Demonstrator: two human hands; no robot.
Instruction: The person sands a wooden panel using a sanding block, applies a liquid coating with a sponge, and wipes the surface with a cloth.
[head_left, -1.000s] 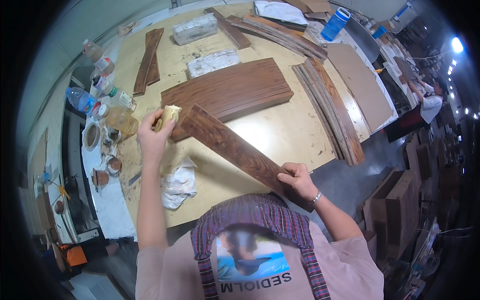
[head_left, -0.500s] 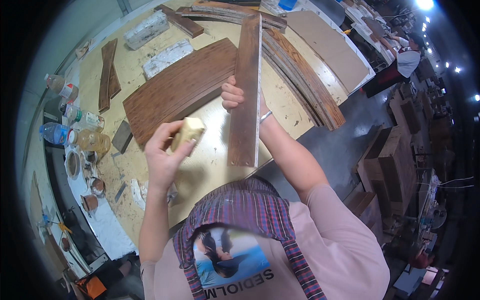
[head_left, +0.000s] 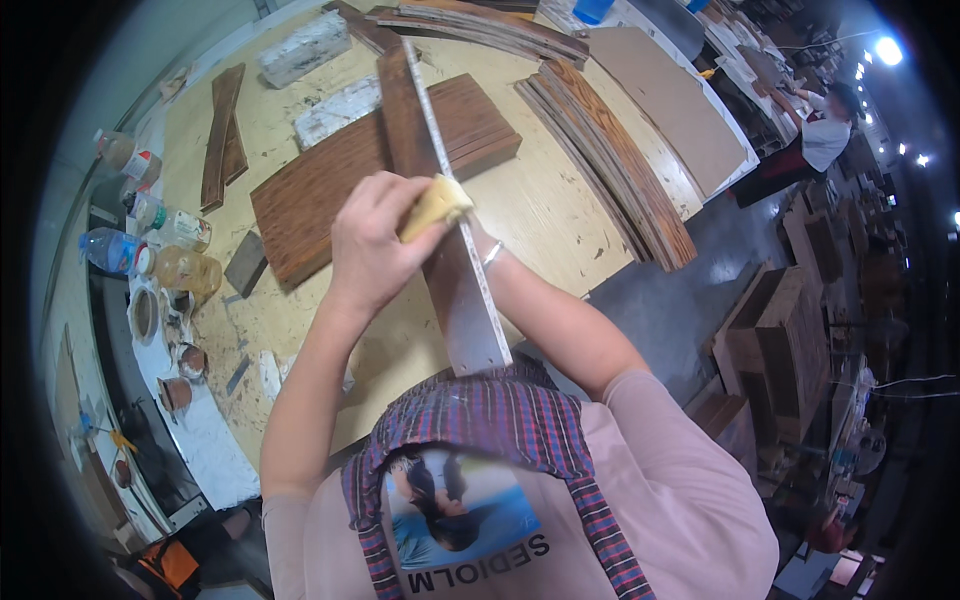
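My left hand (head_left: 375,240) is closed around a yellow sponge (head_left: 437,208) and presses it to the pale long edge of a brown wooden board (head_left: 455,315). The board is tilted up on its side, one end close to my apron and the other pointing away over the table. Behind it, my right hand (head_left: 481,240) supports the board near its middle; most of its fingers are hidden, and a bracelet shows at the wrist. Under the board's far half lies a stack of dark curved boards (head_left: 320,190).
More curved boards (head_left: 610,150) lie at the table's right, beside a brown sheet (head_left: 660,105). Two white-wrapped blocks (head_left: 305,48) and crossed strips (head_left: 222,140) are at the far left. Bottles (head_left: 185,272) and small pots (head_left: 175,393) line the left edge. A person (head_left: 825,135) stands far right.
My left hand has moved right and brought the sponge onto the board's edge. The board has shifted left and nearer, turning its edge upward; my right hand is now mostly behind it.
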